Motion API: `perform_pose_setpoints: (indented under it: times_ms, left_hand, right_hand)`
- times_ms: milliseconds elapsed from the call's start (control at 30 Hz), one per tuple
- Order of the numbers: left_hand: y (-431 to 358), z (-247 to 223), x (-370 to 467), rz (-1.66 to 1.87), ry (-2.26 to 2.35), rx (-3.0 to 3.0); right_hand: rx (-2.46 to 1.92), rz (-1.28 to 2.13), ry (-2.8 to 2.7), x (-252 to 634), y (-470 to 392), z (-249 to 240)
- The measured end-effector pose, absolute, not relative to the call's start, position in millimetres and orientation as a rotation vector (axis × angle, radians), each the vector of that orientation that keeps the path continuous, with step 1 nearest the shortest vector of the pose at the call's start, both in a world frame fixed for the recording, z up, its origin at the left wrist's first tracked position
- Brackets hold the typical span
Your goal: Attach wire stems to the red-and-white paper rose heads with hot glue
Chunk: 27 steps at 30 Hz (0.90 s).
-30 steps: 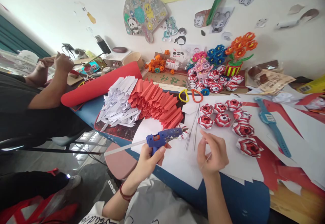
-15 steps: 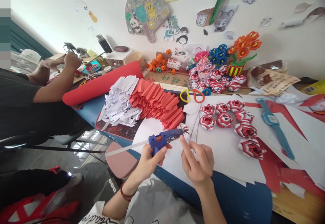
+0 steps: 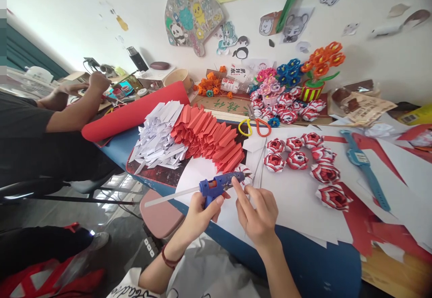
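Observation:
A blue hot glue gun (image 3: pixel 221 184) with a long clear glue stick (image 3: pixel 165 199) out of its back is gripped by my left hand (image 3: pixel 199 217). Its nozzle points right, in front of a small red-and-white paper flower (image 3: pixel 243 170) that it partly covers. My right hand (image 3: pixel 259 214) is beside the nozzle end, index finger stretched out against or very near the barrel, the others bent. Nothing shows in it. A small red bit (image 3: pixel 226 195) is by my left fingertips; what it is I cannot tell. Folded red paper strips (image 3: pixel 209 138) and white ones (image 3: pixel 160 136) lie behind.
Finished paper flowers (image 3: pixel 297 159) stand in rows on white sheets (image 3: pixel 286 199) to the right. Behind are scissors (image 3: pixel 254 127) with yellow and orange handles. A blue watch (image 3: pixel 364 167) lies far right, a red roll (image 3: pixel 138 111) left. Another person's arm (image 3: pixel 77 109) is at the left.
My right hand has shifted slightly left, its index finger further back along the glue gun's barrel. The glue gun has moved slightly right, its nozzle now in front of the small flower.

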<state>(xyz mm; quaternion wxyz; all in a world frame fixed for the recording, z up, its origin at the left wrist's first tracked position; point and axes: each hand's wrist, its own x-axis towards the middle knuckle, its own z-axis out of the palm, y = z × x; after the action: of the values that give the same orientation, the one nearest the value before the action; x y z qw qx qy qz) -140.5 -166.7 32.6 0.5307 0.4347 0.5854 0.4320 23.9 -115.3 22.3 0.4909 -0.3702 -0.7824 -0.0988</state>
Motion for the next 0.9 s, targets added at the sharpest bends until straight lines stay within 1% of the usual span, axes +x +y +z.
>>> perform_pose_setpoints:
  times_ms: [900]
  left_hand:
    - [-164.9,33.1,-134.9,1.089,1.362,1.052]
  right_hand:
    - [-0.872,-0.217,-1.872,23.6,-119.5,21.7]
